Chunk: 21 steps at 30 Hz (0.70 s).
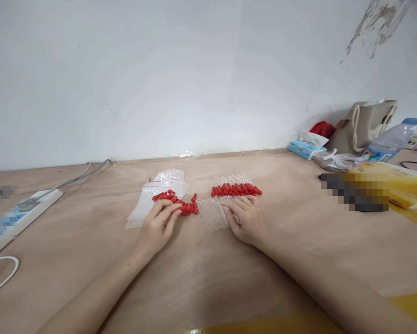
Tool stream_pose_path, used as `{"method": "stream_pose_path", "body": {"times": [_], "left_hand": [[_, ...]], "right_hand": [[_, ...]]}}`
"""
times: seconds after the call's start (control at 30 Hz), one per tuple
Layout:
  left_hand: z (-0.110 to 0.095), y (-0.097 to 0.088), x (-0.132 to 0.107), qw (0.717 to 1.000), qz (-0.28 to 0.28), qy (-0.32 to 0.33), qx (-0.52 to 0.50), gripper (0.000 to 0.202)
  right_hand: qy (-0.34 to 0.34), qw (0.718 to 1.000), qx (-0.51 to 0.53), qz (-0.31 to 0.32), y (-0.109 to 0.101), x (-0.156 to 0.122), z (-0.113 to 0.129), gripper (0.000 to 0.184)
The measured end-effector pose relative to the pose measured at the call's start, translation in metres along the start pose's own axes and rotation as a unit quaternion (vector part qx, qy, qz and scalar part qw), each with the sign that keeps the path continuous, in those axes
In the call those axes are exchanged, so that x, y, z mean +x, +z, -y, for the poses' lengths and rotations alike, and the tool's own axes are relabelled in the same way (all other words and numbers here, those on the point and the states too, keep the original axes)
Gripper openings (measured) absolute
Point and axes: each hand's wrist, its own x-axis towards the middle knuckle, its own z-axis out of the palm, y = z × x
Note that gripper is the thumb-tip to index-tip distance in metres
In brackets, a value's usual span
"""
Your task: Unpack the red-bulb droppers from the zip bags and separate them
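My left hand [160, 221] is closed in a pinch at the edge of a loose pile of red rubber dropper bulbs [189, 208], with a bulb apparently at its fingertips. My right hand [246, 218] has its fingers curled together at the upper end of a row of clear thin dropper tubes [211, 215]; the tube between its fingertips is partly hidden. Just beyond that hand lies a row of droppers [234, 189] with red bulbs fitted, their clear tips pointing at the wall. Clear zip bags [139, 211] lie flat under and behind the loose bulbs.
On the left lie a power strip [37, 211] and cables. At the back right stand a tissue pack [306, 149], a grey tote bag [346, 127], a plastic bottle [389, 141] and a knotted plastic bag [335, 161]. A yellow package [400, 183] lies nearer. The wall [194, 79] closes off the table's back.
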Motion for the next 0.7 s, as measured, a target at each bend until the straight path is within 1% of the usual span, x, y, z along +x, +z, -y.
{"method": "stream_pose_path", "body": {"times": [0.03,0.1,0.17,0.23,0.37,0.43,0.5,0.6,0.7], "left_hand": [[0.003,-0.002,0.007,0.999,-0.007,-0.026,0.020,0.020],[0.011,-0.005,0.021,0.996,0.008,-0.073,0.050,0.024],[0.019,-0.004,0.036,0.991,0.047,-0.104,0.073,0.026],[0.025,0.001,0.050,0.983,0.089,-0.123,0.099,0.024],[0.032,0.019,0.071,0.962,0.177,-0.138,0.158,0.010],[0.034,0.027,0.076,0.953,0.206,-0.140,0.173,0.008],[0.036,0.031,0.077,0.950,0.221,-0.143,0.169,0.010],[0.037,0.029,0.077,0.948,0.225,-0.151,0.166,0.017],[0.035,0.025,0.078,0.948,0.222,-0.156,0.164,0.022]], "right_hand": [[0.015,1.000,-0.003,-0.001,0.002,0.003,0.002,0.019],[0.033,0.999,-0.010,-0.011,0.008,0.007,0.005,0.014],[0.037,0.999,-0.019,-0.025,0.014,0.010,0.007,0.011],[0.030,0.999,-0.027,-0.034,0.019,0.011,0.007,0.012],[0.011,0.998,-0.051,-0.027,0.024,0.010,0.007,0.013],[0.000,0.998,-0.057,-0.012,0.024,0.009,0.007,0.013],[-0.009,0.998,-0.056,0.004,0.023,0.008,0.008,0.012],[-0.018,0.998,-0.049,0.026,0.022,0.006,0.010,0.018],[-0.018,0.999,-0.034,0.034,0.023,0.007,0.011,0.027]]}}
